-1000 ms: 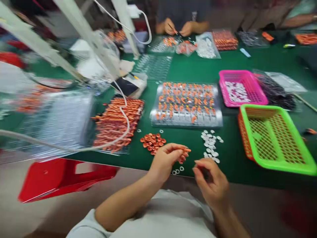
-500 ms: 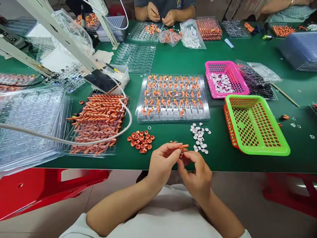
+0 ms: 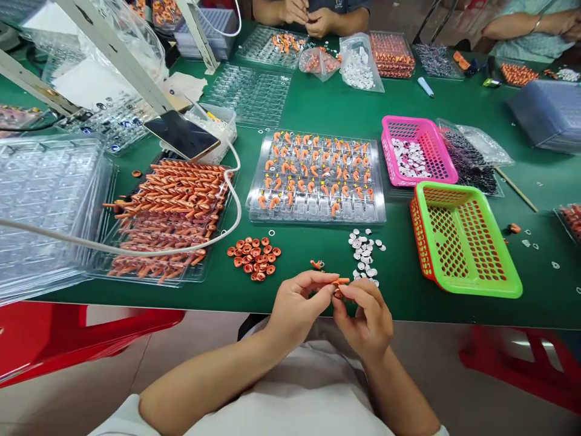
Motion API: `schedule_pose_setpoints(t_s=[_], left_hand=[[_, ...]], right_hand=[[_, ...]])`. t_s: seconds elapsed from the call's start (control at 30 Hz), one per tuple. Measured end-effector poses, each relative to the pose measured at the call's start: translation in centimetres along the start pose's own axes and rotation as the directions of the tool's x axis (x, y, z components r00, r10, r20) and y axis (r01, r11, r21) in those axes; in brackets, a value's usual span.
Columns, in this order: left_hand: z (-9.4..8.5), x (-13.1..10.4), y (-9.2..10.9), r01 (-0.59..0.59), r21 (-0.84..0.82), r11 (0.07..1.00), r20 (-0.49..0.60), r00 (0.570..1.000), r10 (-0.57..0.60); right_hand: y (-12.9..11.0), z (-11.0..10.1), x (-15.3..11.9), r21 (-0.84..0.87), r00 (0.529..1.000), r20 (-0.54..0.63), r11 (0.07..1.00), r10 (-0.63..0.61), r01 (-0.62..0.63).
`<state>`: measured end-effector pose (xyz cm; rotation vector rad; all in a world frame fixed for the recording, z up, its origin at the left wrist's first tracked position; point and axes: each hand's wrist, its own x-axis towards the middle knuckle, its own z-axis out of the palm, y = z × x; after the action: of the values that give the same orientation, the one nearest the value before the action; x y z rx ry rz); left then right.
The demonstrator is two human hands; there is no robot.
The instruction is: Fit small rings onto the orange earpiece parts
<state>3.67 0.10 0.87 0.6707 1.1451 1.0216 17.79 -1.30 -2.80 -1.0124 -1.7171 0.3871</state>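
Note:
My left hand (image 3: pixel 299 306) pinches a small orange tubular part (image 3: pixel 341 280) between thumb and fingertips. At the same spot my right hand (image 3: pixel 370 321) is closed, its thumb and forefinger on a small dark-orange round piece (image 3: pixel 338 293) against the tube; the fingers hide most of it. Just beyond the hands lies a loose curved orange piece (image 3: pixel 317 264). To its left is a pile of copper-coloured round caps (image 3: pixel 255 257), and to its right are scattered white discs (image 3: pixel 363 251). Farther back sits a clear tray (image 3: pixel 313 212) with rows of curved orange pieces.
Stacked orange tubes fill a tray (image 3: pixel 167 224) at left, crossed by a white cable (image 3: pixel 233 194). A phone (image 3: pixel 184 134) rests by a metal stand. Right are a pink basket (image 3: pixel 442 175) of white discs and a green basket (image 3: pixel 476 242). Co-workers sit across the table.
The camera view has shifted slightly. Both hands stay together at the tube, and the loose curved piece beyond them shows more fully now.

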Motion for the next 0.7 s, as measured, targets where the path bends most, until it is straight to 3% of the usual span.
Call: schedule_pose_setpoints(t_s=[0.2,0.37,0.5,0.7], left_hand=[[-0.1,-0.2,0.3,-0.008,-0.006,1.000,0.013,1.000,0.008],[-0.4,-0.2,0.0,-0.072,0.095,0.993,-0.008,0.997,0.073],[-0.9,-0.3,-0.4,-0.177,0.180,0.968,0.029,0.984,0.174],[-1.4,-0.5,-0.5,-0.381,0.274,0.883,0.131,0.924,0.359]], right_hand=[[0.0,0.3,-0.5,0.023,0.999,-0.013,0.999,0.049,-0.048],[-0.5,0.8,-1.0,-0.022,0.991,-0.063,0.993,0.114,-0.116],[-0.9,0.8,-0.8,-0.052,0.986,-0.043,0.985,0.163,-0.165],[-1.2,0.5,-0.5,-0.083,0.981,-0.043,0.978,0.187,-0.190]])
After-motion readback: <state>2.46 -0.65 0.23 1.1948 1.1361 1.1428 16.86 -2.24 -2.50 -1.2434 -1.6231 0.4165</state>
